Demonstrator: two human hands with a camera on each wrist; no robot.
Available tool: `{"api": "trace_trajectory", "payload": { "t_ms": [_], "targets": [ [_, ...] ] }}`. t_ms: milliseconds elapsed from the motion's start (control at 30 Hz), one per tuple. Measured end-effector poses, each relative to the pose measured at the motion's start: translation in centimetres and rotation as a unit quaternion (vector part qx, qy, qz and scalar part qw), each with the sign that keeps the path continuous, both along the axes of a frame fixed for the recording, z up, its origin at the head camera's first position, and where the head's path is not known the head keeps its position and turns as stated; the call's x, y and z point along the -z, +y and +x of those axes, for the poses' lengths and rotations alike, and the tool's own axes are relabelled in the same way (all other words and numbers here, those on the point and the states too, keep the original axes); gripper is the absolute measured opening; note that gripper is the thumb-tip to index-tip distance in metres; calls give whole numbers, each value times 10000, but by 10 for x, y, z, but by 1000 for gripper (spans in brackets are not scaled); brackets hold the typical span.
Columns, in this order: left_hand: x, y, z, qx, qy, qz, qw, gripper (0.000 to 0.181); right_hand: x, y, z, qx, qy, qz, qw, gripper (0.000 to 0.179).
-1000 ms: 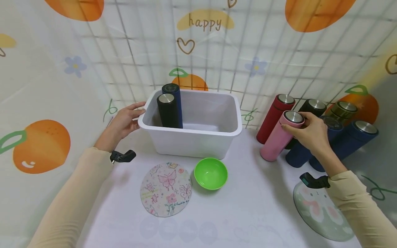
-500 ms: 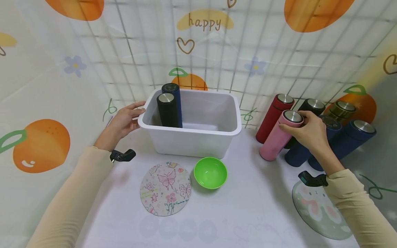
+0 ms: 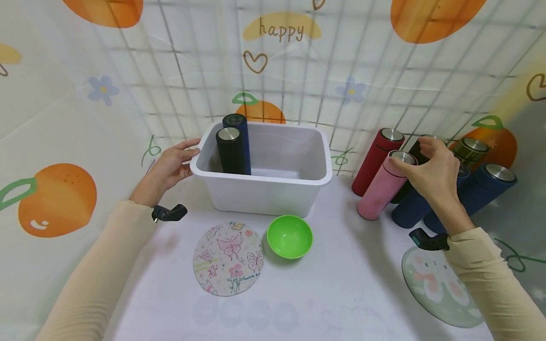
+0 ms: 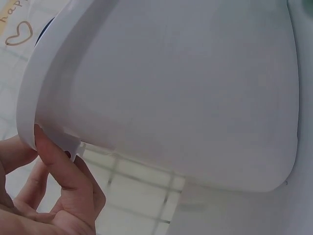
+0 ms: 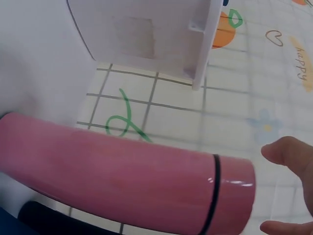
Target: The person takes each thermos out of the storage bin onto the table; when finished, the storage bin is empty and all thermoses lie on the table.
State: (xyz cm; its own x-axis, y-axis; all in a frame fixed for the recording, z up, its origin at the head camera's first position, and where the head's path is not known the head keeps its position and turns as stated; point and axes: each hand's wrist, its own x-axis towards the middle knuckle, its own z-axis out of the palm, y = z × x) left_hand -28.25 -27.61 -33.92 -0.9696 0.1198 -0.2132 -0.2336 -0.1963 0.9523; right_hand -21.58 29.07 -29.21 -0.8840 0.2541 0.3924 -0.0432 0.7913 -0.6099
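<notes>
My left hand (image 3: 170, 163) pinches the left rim of a white plastic bin (image 3: 260, 194). In the left wrist view its fingers (image 4: 63, 166) curl at the lip. Inside the bin, at its left end, a black thermos (image 3: 232, 154) stands before a dark blue thermos (image 3: 243, 125). My right hand (image 3: 437, 177) hovers around the top of an upright pink thermos (image 3: 379, 189), thumb and fingers spread. The right wrist view shows a gap between the fingertips (image 5: 276, 149) and the lid of the pink thermos. A red thermos (image 3: 375, 166) stands just behind it.
Behind my right hand stand several more thermoses: a mostly hidden black one, an olive one (image 3: 471, 149) and blue ones (image 3: 486, 189). A green bowl (image 3: 290, 237) sits before the bin, beside a round butterfly mat (image 3: 228, 260). A bunny mat (image 3: 435, 289) lies under my right forearm.
My right hand has let go of the pink thermos's top, its fingers lifting and spreading upward. The thermos stays in place. My left hand has not moved.
</notes>
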Motion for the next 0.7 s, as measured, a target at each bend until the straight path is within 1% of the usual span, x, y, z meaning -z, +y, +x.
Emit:
{"api": "trace_trajectory", "payload": {
  "t_ms": [100,200,267,333,533,700],
  "targets": [
    [0,1,0,-14,0,-57,10000,55,-4,-2,1,8,223,30,9997,78],
    [0,3,0,-104,74,-343,9993,54,-9,-6,2,43,489,24,9988,74],
    [-1,4,-1,-103,124,-543,9984,54,-13,-10,2,87,641,-20,9979,71],
    [-2,5,-1,-125,126,-649,9977,53,-16,-15,3,78,738,-64,9972,70],
    [-4,4,1,-131,44,-494,9987,54,-19,-34,2,-74,820,-175,9965,66],
    [-3,5,2,-85,39,-419,9991,54,-17,-49,0,-309,864,-398,9950,62]
  ]
}}
